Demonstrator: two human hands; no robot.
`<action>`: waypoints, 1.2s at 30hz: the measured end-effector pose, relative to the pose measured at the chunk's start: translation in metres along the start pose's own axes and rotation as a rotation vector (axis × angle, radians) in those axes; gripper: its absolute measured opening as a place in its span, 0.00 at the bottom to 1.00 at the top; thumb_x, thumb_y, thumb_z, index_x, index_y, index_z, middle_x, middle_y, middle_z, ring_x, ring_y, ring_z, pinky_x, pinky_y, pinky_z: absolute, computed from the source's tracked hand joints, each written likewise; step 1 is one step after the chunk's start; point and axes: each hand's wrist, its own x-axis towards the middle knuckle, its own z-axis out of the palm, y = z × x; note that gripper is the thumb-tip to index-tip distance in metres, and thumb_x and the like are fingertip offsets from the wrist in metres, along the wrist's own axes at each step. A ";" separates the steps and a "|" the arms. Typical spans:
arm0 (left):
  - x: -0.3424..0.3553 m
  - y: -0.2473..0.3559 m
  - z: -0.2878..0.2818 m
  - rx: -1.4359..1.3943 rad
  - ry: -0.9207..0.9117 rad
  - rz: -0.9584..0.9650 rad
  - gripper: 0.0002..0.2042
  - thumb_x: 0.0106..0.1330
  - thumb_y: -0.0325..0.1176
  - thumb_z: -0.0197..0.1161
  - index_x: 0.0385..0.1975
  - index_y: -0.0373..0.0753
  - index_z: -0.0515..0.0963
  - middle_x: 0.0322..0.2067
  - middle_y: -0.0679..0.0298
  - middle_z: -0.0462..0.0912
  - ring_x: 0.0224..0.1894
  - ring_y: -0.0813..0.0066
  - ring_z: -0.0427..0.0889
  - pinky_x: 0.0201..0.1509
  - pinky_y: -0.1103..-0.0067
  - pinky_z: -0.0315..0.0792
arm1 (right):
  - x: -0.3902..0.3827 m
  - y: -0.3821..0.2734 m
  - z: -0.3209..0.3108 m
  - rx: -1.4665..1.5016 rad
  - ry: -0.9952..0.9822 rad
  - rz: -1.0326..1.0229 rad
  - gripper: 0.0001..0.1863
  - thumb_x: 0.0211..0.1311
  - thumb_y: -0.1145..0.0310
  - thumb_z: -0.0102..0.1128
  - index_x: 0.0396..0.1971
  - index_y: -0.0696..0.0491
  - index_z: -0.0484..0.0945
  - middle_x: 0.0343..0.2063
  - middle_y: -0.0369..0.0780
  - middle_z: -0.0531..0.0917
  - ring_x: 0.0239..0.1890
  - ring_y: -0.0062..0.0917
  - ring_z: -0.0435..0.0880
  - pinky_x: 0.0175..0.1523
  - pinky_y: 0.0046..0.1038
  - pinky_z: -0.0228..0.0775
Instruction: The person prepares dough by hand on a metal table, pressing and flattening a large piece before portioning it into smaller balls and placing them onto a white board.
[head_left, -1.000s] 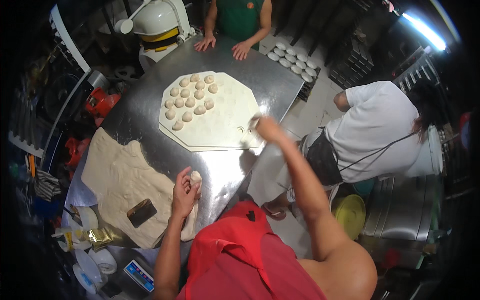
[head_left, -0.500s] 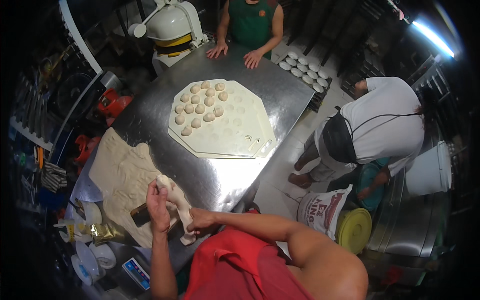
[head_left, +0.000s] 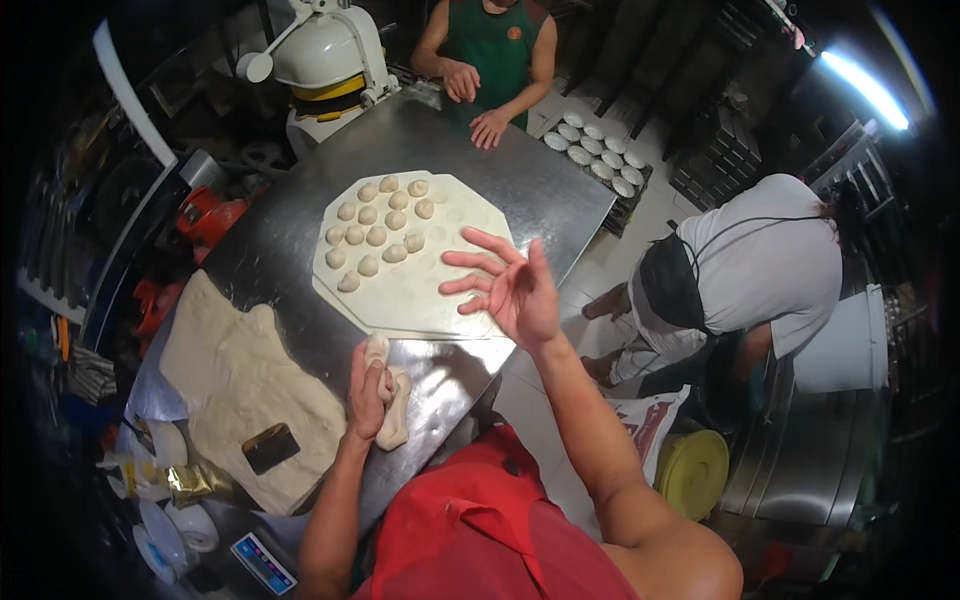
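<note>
My left hand [head_left: 366, 402] is closed around a rope of pale dough [head_left: 396, 412]; one end pokes up past the thumb and the rest hangs down beside the fingers. Fingers spread and palm showing, my right hand [head_left: 518, 295] is held over the right part of a cream octagonal board [head_left: 345, 308], with nothing in it. Several dough balls [head_left: 375, 236] sit in rows on the board's left and far side. A big slab of dough [head_left: 235, 370] covers the table's left side, with a dark rectangular scraper-like piece [head_left: 270, 449] lying on it.
On the steel table [head_left: 400, 135], a digital scale [head_left: 264, 563] and tubs [head_left: 192, 527] stand near left. A co-worker in green [head_left: 490, 60] stands at the far edge; another in white [head_left: 760, 255] bends over at right. Fluted tins [head_left: 600, 155] fill a rack beyond the table.
My right hand has left the dough and swung up over the board, opening out. My left hand has shifted right with the dough rope, off the slab. The far co-worker's hands have lifted.
</note>
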 end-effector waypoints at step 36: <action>-0.038 0.043 0.063 0.475 -0.629 0.203 0.33 0.83 0.36 0.57 0.84 0.45 0.52 0.45 0.66 0.77 0.39 0.79 0.73 0.46 0.80 0.74 | -0.172 0.068 0.017 -0.665 0.452 0.014 0.26 0.76 0.64 0.67 0.71 0.51 0.77 0.52 0.36 0.81 0.40 0.17 0.84 0.39 0.20 0.78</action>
